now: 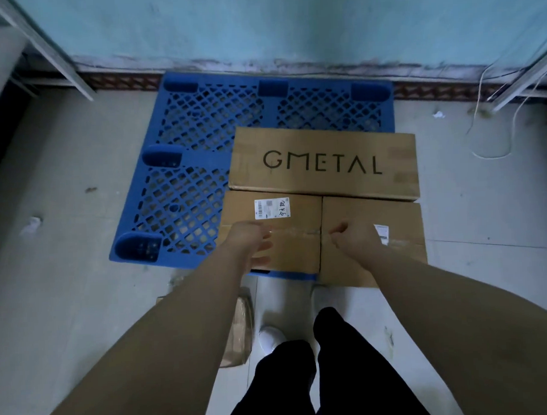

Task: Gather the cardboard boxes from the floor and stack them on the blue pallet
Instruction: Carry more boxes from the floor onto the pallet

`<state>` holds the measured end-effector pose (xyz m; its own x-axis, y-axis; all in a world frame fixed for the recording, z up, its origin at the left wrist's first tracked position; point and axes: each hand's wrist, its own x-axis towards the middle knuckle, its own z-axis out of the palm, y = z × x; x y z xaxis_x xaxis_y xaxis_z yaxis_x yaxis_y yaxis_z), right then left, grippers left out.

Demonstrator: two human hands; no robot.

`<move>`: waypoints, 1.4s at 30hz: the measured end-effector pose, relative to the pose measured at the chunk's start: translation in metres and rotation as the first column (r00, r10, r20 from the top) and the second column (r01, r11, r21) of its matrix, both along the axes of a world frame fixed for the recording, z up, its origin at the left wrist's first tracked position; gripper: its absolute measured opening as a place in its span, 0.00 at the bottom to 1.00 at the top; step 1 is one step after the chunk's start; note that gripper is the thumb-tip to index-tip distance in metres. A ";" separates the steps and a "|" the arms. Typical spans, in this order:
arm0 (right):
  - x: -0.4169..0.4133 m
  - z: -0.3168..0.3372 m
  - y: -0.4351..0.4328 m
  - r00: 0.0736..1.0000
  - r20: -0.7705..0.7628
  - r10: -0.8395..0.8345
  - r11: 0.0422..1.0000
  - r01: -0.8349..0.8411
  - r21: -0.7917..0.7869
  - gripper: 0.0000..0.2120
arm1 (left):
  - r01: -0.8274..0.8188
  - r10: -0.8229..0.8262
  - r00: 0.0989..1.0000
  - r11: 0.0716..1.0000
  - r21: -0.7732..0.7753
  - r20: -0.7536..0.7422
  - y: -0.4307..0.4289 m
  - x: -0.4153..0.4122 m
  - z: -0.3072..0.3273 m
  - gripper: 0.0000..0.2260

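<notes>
Boxes (323,164) three on pallet (199,122), its right half hidden | left grip (252,242) released | right grip (352,240) clenched, empty

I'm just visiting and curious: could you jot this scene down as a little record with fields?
pallet: blue pallet, on the floor against the wall
long box: marked GMETAL, on the pallet's right side
small boxes: left box and right box, side by side in front of it
left hand: fingers relaxed, over the left box
right hand: fingers curled, holding nothing, over the right box
floor: cardboard piece by the feet
</notes>
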<state>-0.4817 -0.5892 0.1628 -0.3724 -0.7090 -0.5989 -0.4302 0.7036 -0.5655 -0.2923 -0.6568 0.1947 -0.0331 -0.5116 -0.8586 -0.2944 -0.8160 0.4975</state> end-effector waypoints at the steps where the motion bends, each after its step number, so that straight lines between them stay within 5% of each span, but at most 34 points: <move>1: 0.000 0.008 0.003 1.000 0.010 -0.006 1.000 0.006 -0.002 0.07 | 0.009 -0.009 1.000 1.000 -0.012 -0.004 0.002 0.000 0.007 0.07; 20: -0.008 0.061 0.073 0.998 -0.027 0.064 0.995 -0.066 -0.074 0.08 | 0.100 -0.099 0.995 0.980 -0.174 0.015 0.061 -0.025 0.093 0.07; 31: -0.090 0.066 0.143 0.999 0.031 0.018 0.998 -0.016 -0.067 0.08 | 0.015 0.000 0.997 0.982 -0.190 0.077 0.141 -0.076 0.100 0.13; 42: -0.081 0.063 0.161 0.996 0.041 0.076 0.995 -0.073 -0.066 0.09 | 0.058 -0.038 0.991 0.986 -0.156 0.130 0.173 -0.062 0.093 0.08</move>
<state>-0.5631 -0.4286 0.2261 -0.2916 -0.7716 -0.5654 -0.4541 0.6319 -0.6281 -0.3542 -0.4840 0.2877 0.0421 -0.6420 -0.7655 -0.3998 -0.7130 0.5760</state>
